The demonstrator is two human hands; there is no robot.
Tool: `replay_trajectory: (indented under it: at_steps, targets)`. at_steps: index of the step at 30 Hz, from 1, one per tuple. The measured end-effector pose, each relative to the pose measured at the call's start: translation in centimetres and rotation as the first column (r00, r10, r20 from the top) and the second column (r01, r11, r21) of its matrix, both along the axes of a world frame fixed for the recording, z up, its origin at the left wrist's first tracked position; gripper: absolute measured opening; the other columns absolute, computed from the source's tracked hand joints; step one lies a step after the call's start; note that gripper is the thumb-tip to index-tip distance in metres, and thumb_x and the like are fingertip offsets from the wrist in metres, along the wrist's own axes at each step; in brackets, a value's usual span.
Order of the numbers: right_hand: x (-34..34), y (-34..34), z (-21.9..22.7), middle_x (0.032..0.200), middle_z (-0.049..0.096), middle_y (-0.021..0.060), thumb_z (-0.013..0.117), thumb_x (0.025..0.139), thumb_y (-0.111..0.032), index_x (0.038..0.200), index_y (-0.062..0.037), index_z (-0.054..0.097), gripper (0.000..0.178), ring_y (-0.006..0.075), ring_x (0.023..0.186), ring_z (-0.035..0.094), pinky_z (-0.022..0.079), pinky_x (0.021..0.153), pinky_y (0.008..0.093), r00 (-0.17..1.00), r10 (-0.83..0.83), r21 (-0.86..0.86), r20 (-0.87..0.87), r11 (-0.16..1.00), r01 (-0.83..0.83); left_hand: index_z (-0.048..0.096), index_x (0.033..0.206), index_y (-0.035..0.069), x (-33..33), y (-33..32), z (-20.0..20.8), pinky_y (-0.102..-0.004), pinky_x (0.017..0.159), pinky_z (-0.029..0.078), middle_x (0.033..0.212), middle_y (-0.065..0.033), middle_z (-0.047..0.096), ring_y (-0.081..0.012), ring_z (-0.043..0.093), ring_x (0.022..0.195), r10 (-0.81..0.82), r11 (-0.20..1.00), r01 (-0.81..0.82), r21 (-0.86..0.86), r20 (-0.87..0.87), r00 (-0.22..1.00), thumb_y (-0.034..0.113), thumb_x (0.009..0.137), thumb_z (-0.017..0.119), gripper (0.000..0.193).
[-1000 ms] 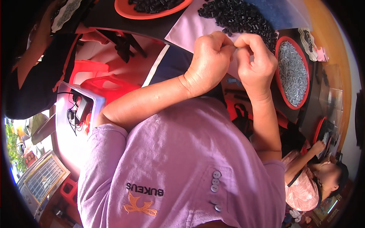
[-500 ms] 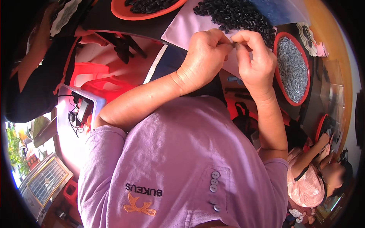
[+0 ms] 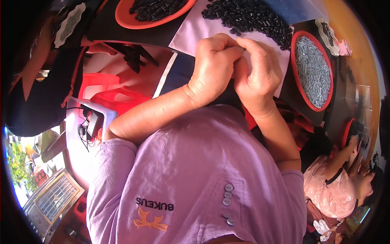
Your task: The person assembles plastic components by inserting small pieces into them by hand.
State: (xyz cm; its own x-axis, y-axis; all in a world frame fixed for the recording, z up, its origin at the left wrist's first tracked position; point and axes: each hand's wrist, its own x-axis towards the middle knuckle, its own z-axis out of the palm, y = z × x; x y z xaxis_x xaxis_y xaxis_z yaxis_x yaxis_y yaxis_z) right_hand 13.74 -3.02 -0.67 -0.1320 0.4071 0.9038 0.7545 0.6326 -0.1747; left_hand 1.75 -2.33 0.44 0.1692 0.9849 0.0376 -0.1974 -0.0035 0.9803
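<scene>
My left hand is closed, its thumb and fingers pinched together at the near edge of the pale pink sheet. Facing it, my right hand is curled, its fingertips meeting those of the left. Whatever the two hands hold between them is hidden behind the fingers. Just beyond lies a loose heap of small black tube-like pieces on the pale sheet. To the right of my right hand stands a red oval bowl filled with thin silver metal pieces that look like screws.
An orange-red bowl of longer black pieces sits at the far left on the dark table. Red plastic stools stand below, beside a white bin with a black cable. At the lower right, another person works near a red-rimmed container.
Both hands have drawn closer together, the right one shifting left and slightly down. A small dark piece visible between the fingertips earlier is now hidden. The view has shifted a little.
</scene>
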Motion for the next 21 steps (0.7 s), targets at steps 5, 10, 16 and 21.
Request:
replay_trajectory:
  at_steps: [5,10,16,21]
  targets:
    - [-0.2,-0.3,-0.2,0.085,0.066,0.0098,0.067,0.066,0.003,0.100,-0.0028,0.065,0.035,0.0285,0.077,0.064,0.051,0.068,0.0377,0.999,-0.046,0.000,0.023,0.999,0.046,0.065,0.079,-0.006,0.2,-0.2,-0.1,-0.0257,0.056,0.047,0.071,-0.0068,0.063,-0.0113,0.057,0.065,0.066,0.997,-0.064,-0.043,0.042,0.997,0.000,0.082,0.060,0.008]
    - [-0.6,-0.3,-0.6,0.084,0.065,0.0104,0.068,0.069,-0.003,0.100,-0.0032,0.066,0.031,0.0289,0.075,0.063,0.051,0.067,0.0374,0.996,-0.078,-0.007,0.039,0.997,0.078,0.065,0.084,-0.006,0.1,-0.1,-0.4,-0.0234,0.057,0.046,0.075,-0.0055,0.063,-0.0100,0.056,0.065,0.064,0.994,-0.065,0.085,0.015,0.998,0.000,0.084,0.057,0.010]
    - [0.2,1.0,-1.3,0.077,0.056,0.0062,0.068,0.063,-0.012,0.099,-0.0059,0.062,0.037,0.0248,0.070,0.056,0.043,0.061,0.0364,0.998,-0.064,0.107,0.008,0.992,0.063,0.065,0.086,-0.006,0.0,0.1,0.9,-0.0235,0.056,0.047,0.076,-0.0070,0.064,-0.0113,0.058,0.065,0.001,1.000,-0.001,0.000,-0.073,0.997,0.004,0.088,0.057,0.013]
    - [0.6,1.1,-1.1,0.075,0.055,0.0055,0.069,0.062,-0.012,0.098,-0.0058,0.061,0.037,0.0245,0.070,0.056,0.042,0.059,0.0366,0.997,-0.074,0.091,0.008,0.993,0.073,0.066,0.087,-0.006,0.1,0.6,1.7,-0.0246,0.056,0.048,0.074,-0.0079,0.065,-0.0124,0.060,0.065,-0.056,0.990,0.049,-0.131,-0.048,0.997,0.007,0.090,0.056,0.017]
